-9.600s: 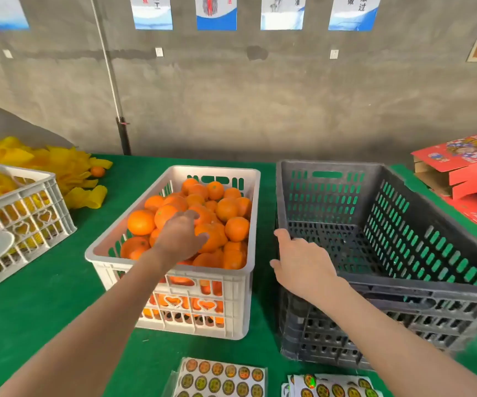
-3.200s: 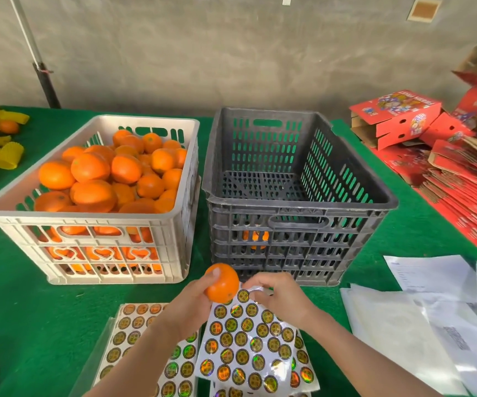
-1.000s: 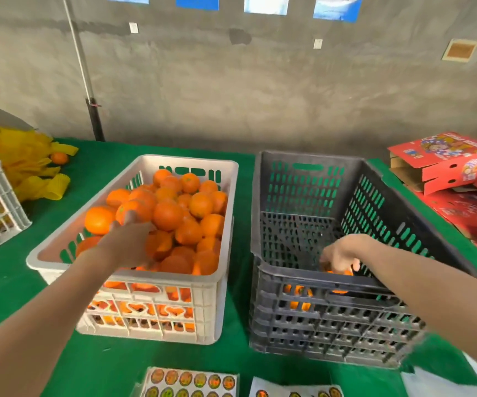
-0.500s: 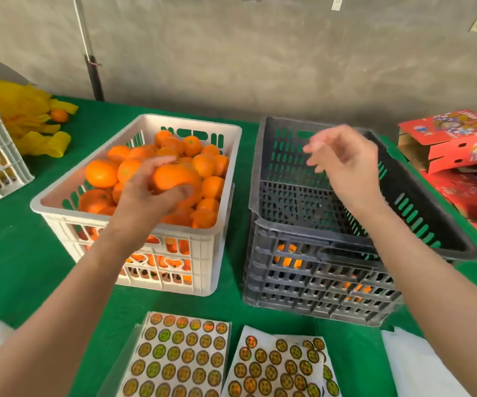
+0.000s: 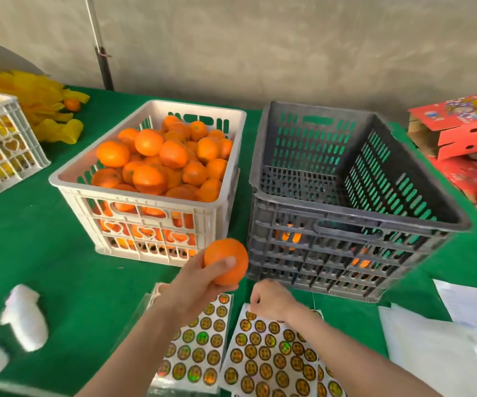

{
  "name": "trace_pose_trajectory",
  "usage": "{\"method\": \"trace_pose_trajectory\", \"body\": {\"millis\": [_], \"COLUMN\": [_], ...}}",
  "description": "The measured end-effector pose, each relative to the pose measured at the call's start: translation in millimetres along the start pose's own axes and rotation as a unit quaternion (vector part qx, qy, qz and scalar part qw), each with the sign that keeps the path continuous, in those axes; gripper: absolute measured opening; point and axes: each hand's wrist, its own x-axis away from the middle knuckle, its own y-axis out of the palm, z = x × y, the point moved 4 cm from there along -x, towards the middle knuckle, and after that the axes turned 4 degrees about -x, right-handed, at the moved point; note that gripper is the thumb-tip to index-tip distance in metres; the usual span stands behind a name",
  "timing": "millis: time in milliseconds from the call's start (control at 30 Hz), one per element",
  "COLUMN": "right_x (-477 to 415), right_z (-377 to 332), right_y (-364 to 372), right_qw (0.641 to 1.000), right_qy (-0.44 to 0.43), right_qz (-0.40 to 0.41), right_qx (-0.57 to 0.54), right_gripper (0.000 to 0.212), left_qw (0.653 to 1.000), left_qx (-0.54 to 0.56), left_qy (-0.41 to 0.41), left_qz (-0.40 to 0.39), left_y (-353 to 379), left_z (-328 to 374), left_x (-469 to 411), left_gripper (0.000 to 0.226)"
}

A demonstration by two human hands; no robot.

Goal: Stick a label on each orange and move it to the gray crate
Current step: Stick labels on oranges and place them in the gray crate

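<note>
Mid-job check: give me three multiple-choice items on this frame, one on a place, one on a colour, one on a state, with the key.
1. Where does the gray crate stand relative to the white crate?
A) on its right
B) on its left
C) stacked on it

2. What colour is the table cloth?
A) blue
B) green
C) red

3. What is the left hand doing?
A) lying flat on the cloth
B) reaching into the white crate
C) gripping an orange

Key:
1 A, it sits to the right of the white crate in the head view.
2 B, green shows all round both crates.
3 C, thumb and fingers wrap the orange in front of the crates.
</note>
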Motion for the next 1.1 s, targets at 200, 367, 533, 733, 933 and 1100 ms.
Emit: {"method": "trace_pose_trajectory", "body": {"millis": [200, 367, 533, 733, 933, 1100], "right_x": [4.3, 11.3, 19.2, 18.9, 27.3, 37.7], "right_z": [9.2, 18.5, 32.8, 29.1, 38.8, 42.0], "right_y": [1.3, -2.6, -9.3, 10.9, -5.4, -19.2], "right_qw": [0.999, 0.985, 0.970, 0.991, 0.961, 0.914], "right_qy": [0.029, 0.025, 0.009, 0.023, -0.005, -0.007], "right_qz": [-0.041, 0.031, 0.063, 0.020, 0.185, 0.235], "right_qx": [-0.014, -0.166, -0.235, -0.130, -0.208, -0.330], "right_gripper": [0.040, 0.015, 0.016, 0.002, 0.011, 0.008], "left_qw": [0.994, 0.989, 0.987, 0.990, 0.990, 0.987], "left_qx": [-0.010, 0.054, 0.030, -0.001, 0.019, 0.006], "left_qy": [-0.089, -0.132, -0.157, -0.142, -0.139, -0.154], "left_qz": [0.056, 0.046, -0.019, 0.005, -0.014, -0.038], "left_y": [-3.6, -3.0, 6.4, 2.8, 2.4, 12.9], "left_z": [-56.5, -75.8, -82.3, -90.9, -82.2, -79.1], "left_x": [-19.2, -31.5, -39.1, -43.5, -43.3, -44.6], "left_gripper": [0.085, 0.082, 0.093, 0.021, 0.078, 0.077]}}
